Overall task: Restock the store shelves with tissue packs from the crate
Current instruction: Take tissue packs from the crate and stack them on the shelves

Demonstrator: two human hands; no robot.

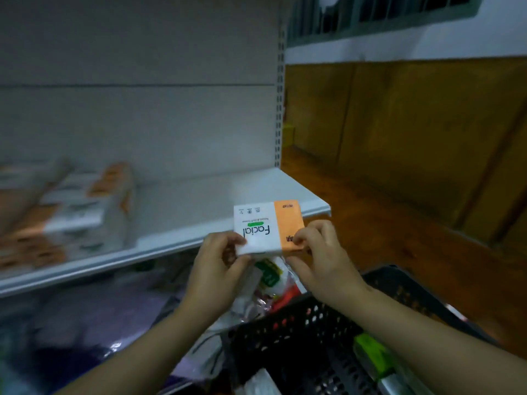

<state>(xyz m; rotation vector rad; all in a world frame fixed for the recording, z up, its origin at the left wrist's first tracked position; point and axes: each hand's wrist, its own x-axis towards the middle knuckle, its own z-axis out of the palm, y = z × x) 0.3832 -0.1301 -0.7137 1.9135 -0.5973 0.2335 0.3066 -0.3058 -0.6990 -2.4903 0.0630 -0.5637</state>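
A white and orange tissue pack [268,225] marked "Facial" hangs just in front of the white shelf's [199,201] front edge. My left hand [221,265] pinches its near left corner, and my right hand [320,259] pinches its near right orange end. Several matching packs [85,212] lie stacked on the shelf at the left, blurred. The black perforated crate [288,334] sits below my forearms, with a green-wrapped pack [373,357] inside it.
A slotted shelf upright [280,109] ends the white unit at the right; beyond it stands a wooden panel wall [413,138]. Plastic-wrapped goods [268,280] fill the lower shelf under the pack. The shelf's right part is bare.
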